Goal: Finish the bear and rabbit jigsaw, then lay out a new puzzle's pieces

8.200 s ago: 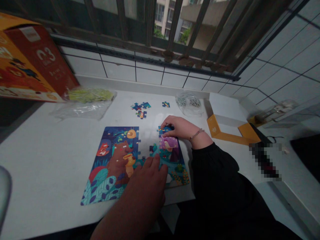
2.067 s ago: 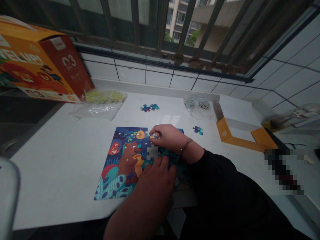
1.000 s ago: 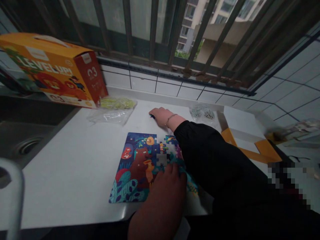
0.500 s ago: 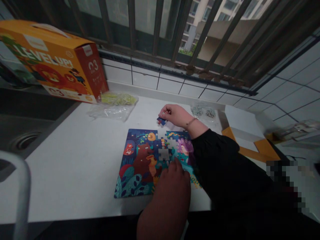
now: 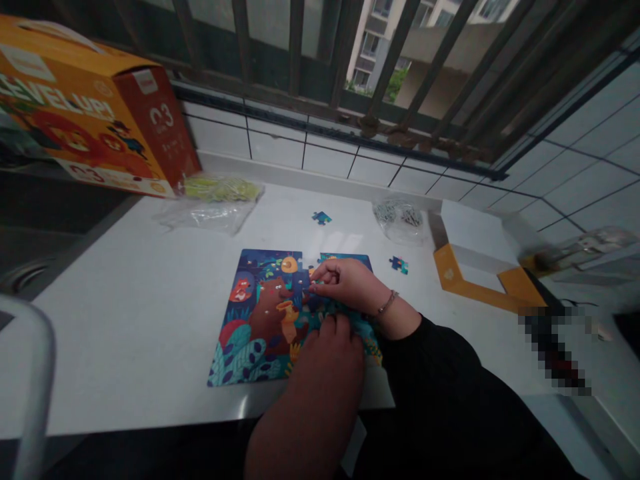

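Observation:
A jigsaw puzzle (image 5: 270, 313) with a brown bear in a night forest lies on the white counter, with a gap at its top edge. My right hand (image 5: 345, 283), with a bracelet at the wrist, is over the puzzle's middle. Its thumb and fingers are pinched on a dark blue puzzle piece, mostly hidden by the fingertips. My left hand (image 5: 333, 347) rests on the lower middle of the puzzle, fingers laid out flat. One loose puzzle piece (image 5: 321, 217) lies beyond the puzzle, and another loose piece (image 5: 399, 264) to its right.
An orange carton (image 5: 90, 120) stands at the back left, beside a clear bag with yellow-green contents (image 5: 220, 190). A small clear bag (image 5: 397, 217) lies at the back right, near an opened orange-and-white box (image 5: 465, 283). Window bars rise behind the counter.
My right hand has come from behind the puzzle down onto its middle, bringing the piece. Two loose pieces are uncovered. My left hand stays on the puzzle; the view has shifted slightly.

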A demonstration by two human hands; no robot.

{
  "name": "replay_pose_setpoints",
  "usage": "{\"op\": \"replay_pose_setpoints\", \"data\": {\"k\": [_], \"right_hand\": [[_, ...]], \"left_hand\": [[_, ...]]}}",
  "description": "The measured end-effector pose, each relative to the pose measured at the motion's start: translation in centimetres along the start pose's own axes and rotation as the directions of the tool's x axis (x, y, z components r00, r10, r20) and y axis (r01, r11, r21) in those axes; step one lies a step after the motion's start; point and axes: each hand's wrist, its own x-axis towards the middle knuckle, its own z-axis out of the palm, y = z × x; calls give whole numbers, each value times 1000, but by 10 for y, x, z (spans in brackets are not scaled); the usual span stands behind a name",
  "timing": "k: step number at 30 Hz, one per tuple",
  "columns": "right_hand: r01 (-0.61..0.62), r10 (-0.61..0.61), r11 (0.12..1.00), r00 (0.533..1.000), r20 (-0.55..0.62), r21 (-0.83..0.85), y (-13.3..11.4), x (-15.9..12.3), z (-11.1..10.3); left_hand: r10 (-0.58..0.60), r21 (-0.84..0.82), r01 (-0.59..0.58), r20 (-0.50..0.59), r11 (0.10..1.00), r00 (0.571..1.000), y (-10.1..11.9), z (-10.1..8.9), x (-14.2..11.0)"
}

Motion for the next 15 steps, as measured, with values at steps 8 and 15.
{"op": "replay_pose_setpoints", "data": {"k": [8, 15], "right_hand": [[-7, 7, 1000, 1000, 0, 6, -6, -3, -1], [-46, 46, 947, 999, 8, 319, -6, -8, -14]], "left_hand": [[4, -19, -3, 43, 1000, 999, -1, -5, -1], [22, -25, -21, 38, 999, 999, -1, -5, -1]]}}
